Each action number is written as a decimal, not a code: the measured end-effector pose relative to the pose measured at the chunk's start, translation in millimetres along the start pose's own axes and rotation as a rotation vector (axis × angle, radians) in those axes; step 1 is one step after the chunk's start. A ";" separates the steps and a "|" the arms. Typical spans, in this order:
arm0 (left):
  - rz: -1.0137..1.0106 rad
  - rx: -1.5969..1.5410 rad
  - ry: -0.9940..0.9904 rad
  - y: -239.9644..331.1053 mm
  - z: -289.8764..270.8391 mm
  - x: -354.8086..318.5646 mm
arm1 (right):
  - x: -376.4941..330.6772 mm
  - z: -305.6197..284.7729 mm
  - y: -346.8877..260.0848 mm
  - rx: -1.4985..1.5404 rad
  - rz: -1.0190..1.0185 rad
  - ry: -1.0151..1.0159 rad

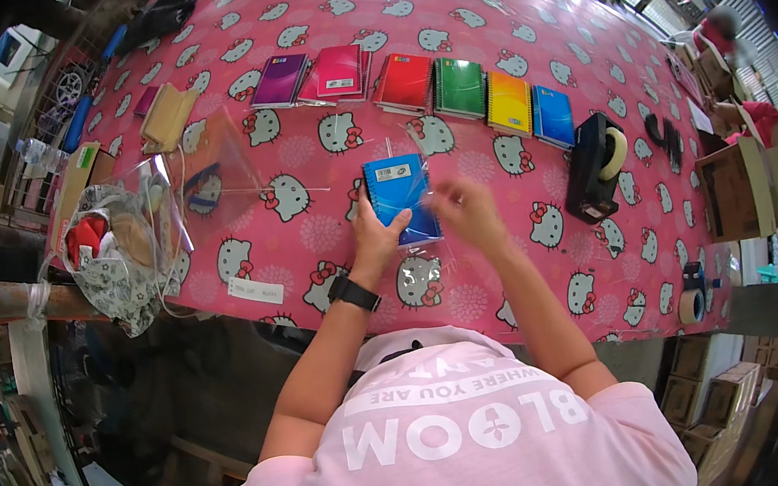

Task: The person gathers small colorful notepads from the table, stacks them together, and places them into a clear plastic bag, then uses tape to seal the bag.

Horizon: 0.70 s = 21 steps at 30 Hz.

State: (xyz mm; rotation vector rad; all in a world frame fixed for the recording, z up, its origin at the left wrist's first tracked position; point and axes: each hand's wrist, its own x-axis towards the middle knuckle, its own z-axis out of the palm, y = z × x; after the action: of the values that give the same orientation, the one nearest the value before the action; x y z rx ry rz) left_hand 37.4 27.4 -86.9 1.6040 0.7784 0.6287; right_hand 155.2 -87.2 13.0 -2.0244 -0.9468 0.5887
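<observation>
My left hand (377, 235) grips a blue spiral notebook (401, 198), its thumb lying across the cover. The notebook has a white label near its top, and clear film shows along its right side. Just right of it, my right hand (467, 215) has its fingers curled in a pinch, slightly smeared by motion. What those fingers hold, if anything, is too thin to make out. A shiny clear plastic piece (419, 273) lies below the notebook.
Beyond my hands, purple (279, 81), pink (339, 71), red (404, 81), green (460, 87), yellow (508, 103) and blue (553, 115) notebooks form a row. A black tape dispenser (589, 172) stands right. Clear plastic bags (221, 156) lie left; a cardboard box (738, 189) sits far right.
</observation>
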 end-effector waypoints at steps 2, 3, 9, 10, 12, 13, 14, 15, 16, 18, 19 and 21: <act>0.036 -0.034 -0.017 5.4 6.6 -1.6 | 50.8 4.2 47.9 -0.139 -0.200 0.382; 0.068 -0.029 -0.021 3.8 9.4 -1.4 | 73.3 8.2 67.2 -0.163 -0.273 0.486; 0.064 0.013 -0.019 -2.6 2.7 -4.0 | 146.7 29.7 47.6 0.194 0.007 0.008; 0.067 0.039 -0.013 -2.4 4.1 -4.7 | 150.7 32.4 46.5 0.172 0.016 0.096; 0.030 0.056 0.032 5.7 6.1 -11.5 | 147.6 33.2 53.4 0.193 -0.051 0.294; 0.033 0.036 0.078 9.5 8.7 -14.7 | 138.8 28.6 61.0 0.244 -0.052 0.316; 0.034 0.016 0.126 12.5 9.8 -17.7 | 126.4 23.5 66.9 0.294 -0.054 0.336; 0.009 -0.163 0.109 14.1 6.6 -19.0 | 109.2 19.4 72.9 0.267 0.052 0.132; -0.016 -0.343 0.091 15.3 0.9 -20.0 | 90.4 23.0 77.5 0.265 0.044 0.062; -0.050 -0.470 0.085 7.7 -5.1 -25.9 | 46.9 27.4 72.2 0.263 0.038 -0.075; -0.053 -0.417 0.101 0.1 -5.9 -25.2 | 33.9 27.1 67.0 0.287 0.081 -0.068; -0.011 -0.290 0.096 -1.1 -0.7 -24.0 | 17.7 23.1 61.8 0.344 0.157 -0.031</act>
State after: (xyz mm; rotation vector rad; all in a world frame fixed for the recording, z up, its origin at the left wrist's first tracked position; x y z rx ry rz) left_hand 21.5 9.3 -87.4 1.3120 0.7294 0.7774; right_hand 175.8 -86.7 -52.1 -1.7915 -0.6548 0.8113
